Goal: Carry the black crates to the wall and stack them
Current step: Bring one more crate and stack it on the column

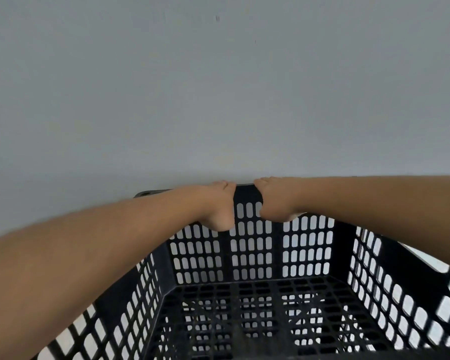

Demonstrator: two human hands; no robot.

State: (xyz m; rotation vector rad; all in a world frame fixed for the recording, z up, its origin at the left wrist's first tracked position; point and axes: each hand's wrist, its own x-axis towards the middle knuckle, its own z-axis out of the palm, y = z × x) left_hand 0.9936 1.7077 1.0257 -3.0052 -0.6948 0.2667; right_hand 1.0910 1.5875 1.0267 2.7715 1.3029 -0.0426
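Observation:
A black crate (250,258) with slotted walls and a grid floor fills the lower middle of the head view; its inside holds nothing. My left hand (216,203) grips the crate's far rim, fingers curled over the top edge. My right hand (276,198) grips the same far rim just to the right, a short strip of rim showing between the two hands. The far rim lies close against the pale grey wall (218,87). Both forearms reach over the crate's open top. The crate's near rim and whatever it rests on are out of sight.
The plain wall takes up the whole upper half of the view. Light floor or wall shows through the crate's slots. No other crates are in view.

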